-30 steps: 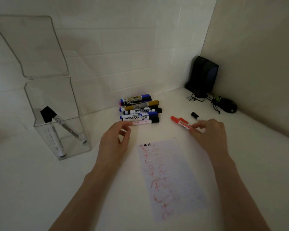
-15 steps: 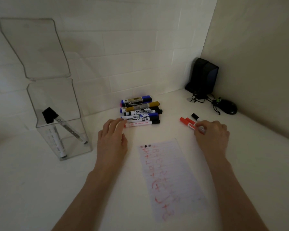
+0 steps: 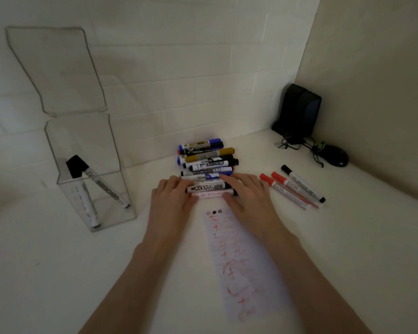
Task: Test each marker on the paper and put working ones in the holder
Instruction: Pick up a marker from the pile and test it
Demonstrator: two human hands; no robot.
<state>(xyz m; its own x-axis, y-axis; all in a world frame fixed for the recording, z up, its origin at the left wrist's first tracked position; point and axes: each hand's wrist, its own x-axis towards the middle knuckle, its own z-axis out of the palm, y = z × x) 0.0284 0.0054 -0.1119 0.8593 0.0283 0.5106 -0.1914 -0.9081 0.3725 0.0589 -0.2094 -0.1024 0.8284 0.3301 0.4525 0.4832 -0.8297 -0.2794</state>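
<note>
Your left hand (image 3: 171, 198) and right hand (image 3: 249, 196) each pinch one end of the front marker (image 3: 211, 194), at 12 o'clock from the paper (image 3: 241, 261). It lies 9 to 3 o'clock, just as near to both hands.

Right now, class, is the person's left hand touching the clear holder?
Apart. The head view shows bare table between the left hand and the holder; that hand grips the front markers.

One holder (image 3: 65, 131), two markers (image 3: 87, 203) inside, three set-aside markers (image 3: 304, 183), one paper (image 3: 241, 261)
</note>
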